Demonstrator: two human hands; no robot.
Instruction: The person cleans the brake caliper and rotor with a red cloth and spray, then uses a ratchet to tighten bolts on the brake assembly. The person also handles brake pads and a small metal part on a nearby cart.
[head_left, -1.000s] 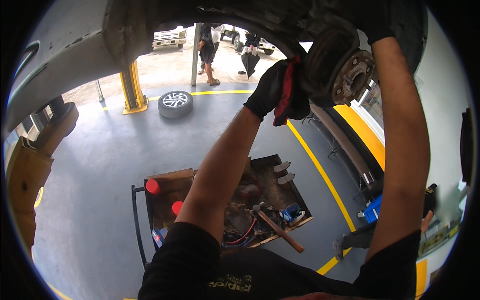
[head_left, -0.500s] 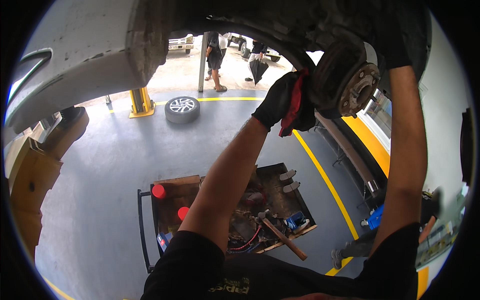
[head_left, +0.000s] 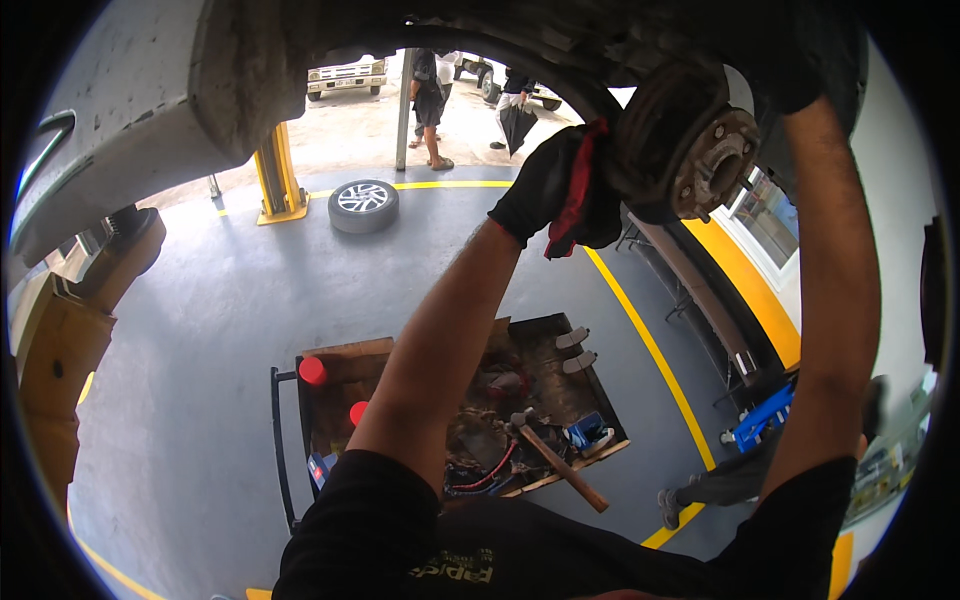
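above, just right of the black-gloved left hand (head_left: pixel 545 185): the rusty round metal hub (head_left: pixel 714 168). below, in the dark rectangular cart (head_left: pixel 541 365): flat grey brake pads (head_left: pixel 579 361) at far right, round red caps (head_left: pixel 313 371) at left, wooden-handled hammer (head_left: pixel 565 466) between, jutting over the near edge. behind the cart, further left: silver-spoked round wheel (head_left: pixel 363 199) on smooth grey floor (head_left: pixel 220 290), right of the upright yellow post (head_left: pixel 277 180).

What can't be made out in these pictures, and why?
Right hand: head view; fingers lost in dark shadow.
Left hand: head view; its dark glove hides the exact grip.
Cart tray: head view; left forearm covers part.
Co-worker: head view; right forearm hides much of the body.
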